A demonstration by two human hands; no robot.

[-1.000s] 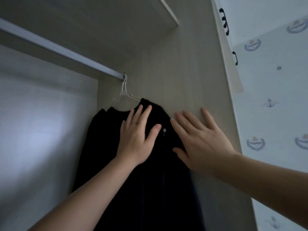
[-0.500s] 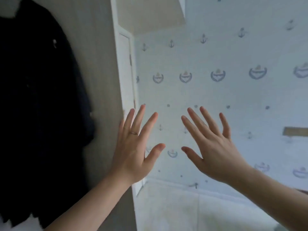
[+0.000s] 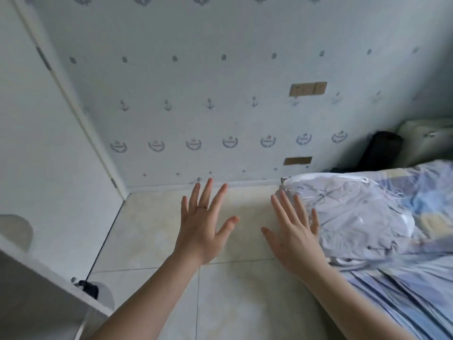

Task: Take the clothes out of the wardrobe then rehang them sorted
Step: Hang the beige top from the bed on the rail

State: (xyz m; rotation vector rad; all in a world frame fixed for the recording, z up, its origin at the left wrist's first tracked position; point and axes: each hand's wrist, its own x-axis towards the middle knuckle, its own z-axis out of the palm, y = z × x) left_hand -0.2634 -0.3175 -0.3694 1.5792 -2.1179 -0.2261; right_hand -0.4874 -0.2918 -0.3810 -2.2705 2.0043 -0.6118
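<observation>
The left hand (image 3: 201,231) and right hand (image 3: 294,241) are spread flat with straight fingers, holding nothing, over the pale tiled floor (image 3: 232,303), likely reaching for the crumpled heap of white and lilac clothes (image 3: 355,217) on the blue striped bed (image 3: 404,295). Only the white wardrobe door (image 3: 49,143) shows at left; the heap is too blurred to count garments.

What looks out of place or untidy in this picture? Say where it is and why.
A heap of pale clothes lies crumpled on the striped bed at the right, bunched rather than hung or folded. The left hand and right hand are open and empty, held out over the tiled floor.
</observation>
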